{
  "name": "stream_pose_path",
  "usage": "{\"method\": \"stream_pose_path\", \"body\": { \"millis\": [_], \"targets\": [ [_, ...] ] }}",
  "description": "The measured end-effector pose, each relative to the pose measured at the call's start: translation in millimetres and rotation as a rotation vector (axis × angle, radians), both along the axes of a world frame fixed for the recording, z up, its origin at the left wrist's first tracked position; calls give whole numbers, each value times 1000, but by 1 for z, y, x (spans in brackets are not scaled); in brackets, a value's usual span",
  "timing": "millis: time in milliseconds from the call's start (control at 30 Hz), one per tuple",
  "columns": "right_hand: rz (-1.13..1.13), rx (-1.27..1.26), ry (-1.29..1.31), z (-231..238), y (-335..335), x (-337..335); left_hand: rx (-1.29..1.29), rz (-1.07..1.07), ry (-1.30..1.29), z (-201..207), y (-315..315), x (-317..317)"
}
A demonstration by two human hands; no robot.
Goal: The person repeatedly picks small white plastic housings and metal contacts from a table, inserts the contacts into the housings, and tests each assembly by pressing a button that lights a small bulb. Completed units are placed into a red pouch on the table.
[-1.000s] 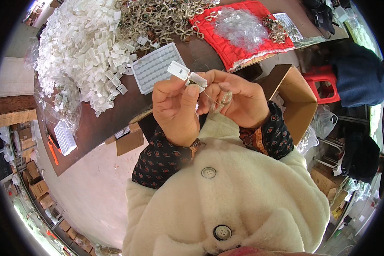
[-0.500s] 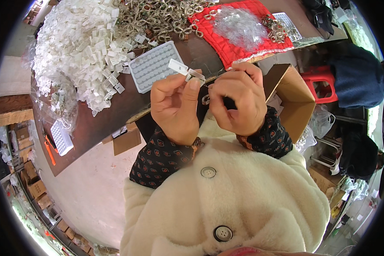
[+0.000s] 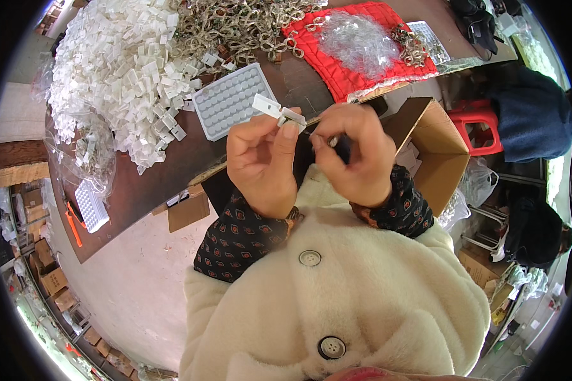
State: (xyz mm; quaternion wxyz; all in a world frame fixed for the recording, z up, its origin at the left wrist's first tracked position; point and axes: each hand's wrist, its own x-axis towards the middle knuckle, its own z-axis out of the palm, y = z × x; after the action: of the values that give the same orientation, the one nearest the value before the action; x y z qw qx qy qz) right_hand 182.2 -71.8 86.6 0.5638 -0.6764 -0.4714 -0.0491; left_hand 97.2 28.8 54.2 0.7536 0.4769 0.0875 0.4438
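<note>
My left hand [image 3: 260,155] is closed, pinching a small white hinged plastic case [image 3: 268,106] between thumb and fingers. The case lies unfolded, one half pointing up and left, the other toward my right hand. Close to its right end, my right hand [image 3: 359,149] is closed with thumb and index finger pinched together. A small shiny bit shows within its curled fingers, too small to name. Beyond my left hand, a pale grey tray [image 3: 203,101] with rows of round pockets rests on the brown table [image 3: 140,203].
A large heap of white plastic cases [image 3: 108,82] covers the far left. Behind are tangled wire coils [image 3: 235,32]. A red quilted cloth [image 3: 337,79] bears clear plastic pieces [image 3: 359,44]. An open cardboard box [image 3: 442,152] and red stool [image 3: 480,124] stand right. Orange-handled pliers [image 3: 74,225] lie left.
My right hand has turned and shifted slightly, its fingers opening up a little around the palm. The wire loop seen below its fingertips is no longer visible. My left hand keeps the case almost in place.
</note>
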Motion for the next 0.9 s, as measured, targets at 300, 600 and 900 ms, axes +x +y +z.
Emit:
{"method": "stream_pose_path", "body": {
  "millis": [300, 600, 900],
  "targets": [
    [237, 122, 517, -4, 3, -5, -28, 8, 3, -3, -1, -1],
    [224, 192, 688, -3, 7, -8, 122, 24, -10, -6, -1, -1],
    [315, 315, 811, 0, 4, -5, 342, 41, 9, -6, 1, -5]
  ]
}}
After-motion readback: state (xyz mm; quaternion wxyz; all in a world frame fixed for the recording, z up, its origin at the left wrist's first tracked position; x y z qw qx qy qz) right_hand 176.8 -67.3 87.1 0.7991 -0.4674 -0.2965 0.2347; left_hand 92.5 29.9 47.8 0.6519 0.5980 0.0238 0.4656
